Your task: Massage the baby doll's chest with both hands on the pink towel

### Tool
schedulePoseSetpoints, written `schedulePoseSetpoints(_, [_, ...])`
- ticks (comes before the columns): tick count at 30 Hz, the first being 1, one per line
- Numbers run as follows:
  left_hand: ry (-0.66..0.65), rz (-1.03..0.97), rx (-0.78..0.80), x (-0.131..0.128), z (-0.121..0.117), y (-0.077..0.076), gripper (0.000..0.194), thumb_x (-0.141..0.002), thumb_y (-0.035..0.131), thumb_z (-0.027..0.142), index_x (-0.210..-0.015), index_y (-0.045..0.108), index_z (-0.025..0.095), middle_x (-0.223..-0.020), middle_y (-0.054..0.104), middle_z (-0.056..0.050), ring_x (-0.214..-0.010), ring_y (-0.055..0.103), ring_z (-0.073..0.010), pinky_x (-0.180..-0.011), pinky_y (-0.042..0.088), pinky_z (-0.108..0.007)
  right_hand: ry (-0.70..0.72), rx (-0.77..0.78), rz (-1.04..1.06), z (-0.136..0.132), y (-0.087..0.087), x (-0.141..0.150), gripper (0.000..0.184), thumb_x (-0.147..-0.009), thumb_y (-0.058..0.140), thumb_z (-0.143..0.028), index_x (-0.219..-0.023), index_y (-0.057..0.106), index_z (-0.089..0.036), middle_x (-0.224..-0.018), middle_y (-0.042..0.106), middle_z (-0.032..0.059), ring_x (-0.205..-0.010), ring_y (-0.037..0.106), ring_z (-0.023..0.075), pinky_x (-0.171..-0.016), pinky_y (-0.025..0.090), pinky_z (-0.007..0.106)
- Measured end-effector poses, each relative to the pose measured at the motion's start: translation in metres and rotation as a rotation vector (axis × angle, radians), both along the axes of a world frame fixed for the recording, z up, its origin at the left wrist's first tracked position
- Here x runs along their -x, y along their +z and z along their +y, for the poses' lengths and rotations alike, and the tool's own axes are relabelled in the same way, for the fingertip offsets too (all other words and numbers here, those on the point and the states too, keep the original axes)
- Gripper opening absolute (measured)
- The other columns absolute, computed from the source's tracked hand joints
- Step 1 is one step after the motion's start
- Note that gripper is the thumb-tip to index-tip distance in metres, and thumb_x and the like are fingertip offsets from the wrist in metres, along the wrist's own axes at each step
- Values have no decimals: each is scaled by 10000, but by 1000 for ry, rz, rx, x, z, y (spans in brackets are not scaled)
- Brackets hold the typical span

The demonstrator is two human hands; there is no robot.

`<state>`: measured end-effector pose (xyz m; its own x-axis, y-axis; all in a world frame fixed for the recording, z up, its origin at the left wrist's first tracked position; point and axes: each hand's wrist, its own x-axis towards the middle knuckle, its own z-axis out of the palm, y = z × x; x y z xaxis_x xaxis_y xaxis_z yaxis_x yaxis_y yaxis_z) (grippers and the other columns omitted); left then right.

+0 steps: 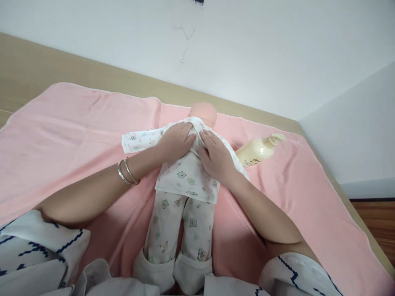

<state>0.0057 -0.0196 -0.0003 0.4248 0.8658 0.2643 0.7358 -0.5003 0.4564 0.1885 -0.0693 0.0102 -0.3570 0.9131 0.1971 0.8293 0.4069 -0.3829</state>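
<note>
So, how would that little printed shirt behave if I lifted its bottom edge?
The printed shirt would probably be floppy, since the cloth looks thin and creases at the chest. It should feel light for its size, with no visible padding. The upper part may stay put, as the fingers rest there.

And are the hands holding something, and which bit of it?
The left hand and right hand lie on the upper middle of the shirt. Whether their fingers pinch the cloth can't be told.
</note>
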Motion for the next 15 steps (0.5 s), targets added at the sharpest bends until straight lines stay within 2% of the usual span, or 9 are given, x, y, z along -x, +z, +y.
schedulePoseSetpoints(3, [-2, 32, 13, -5, -19, 10, 538, -1034, 273, 307, -1351, 608, 30, -1477, 636, -246, -1430, 571, -357, -1260, 425, -548, -6, -13, 44, 23, -5, -12, 620, -1061, 357, -434, -1569, 507, -111, -1671, 499, 183, -1593, 435, 324, -1330, 361, 617])
schedulePoseSetpoints(5, [-35, 53, 68, -7, -32, 18, 567, -1030, 313, 299, -1475, 545, 34, -1630, 528, -218, -1563, 459, -335, -1331, 356, -538, 24, -39, 44, 35, -8, -17, 627, -1064, 349, -463, -1550, 510, -101, -1650, 518, 206, -1579, 451, 333, -1309, 387, 618])
schedulePoseSetpoints(7, [-84, 67, 120, -6, -39, 25, 583, -1029, 339, 288, -1541, 500, 63, -1699, 459, -176, -1619, 391, -307, -1362, 321, -515, 56, -57, 30, 40, -9, -19, 618, -1069, 337, -472, -1526, 522, -100, -1629, 538, 215, -1566, 463, 337, -1292, 410, 607])
schedulePoseSetpoints(11, [-77, 48, 169, -3, -36, 31, 503, -1023, 329, 248, -1424, 616, 153, -1617, 579, -102, -1581, 458, -280, -1345, 367, -472, 82, -71, -21, 31, -4, -14, 611, -1057, 348, -394, -1520, 520, -33, -1614, 543, 248, -1563, 465, 347, -1315, 390, 582])
schedulePoseSetpoints(15, [-15, 1, 171, -1, -15, 20, 485, -1038, 296, 289, -1355, 632, 143, -1536, 631, -135, -1491, 550, -292, -1290, 441, -473, 90, -86, -67, 7, 2, -1, 610, -1043, 360, -312, -1546, 517, -4, -1644, 516, 233, -1576, 448, 357, -1335, 369, 587])
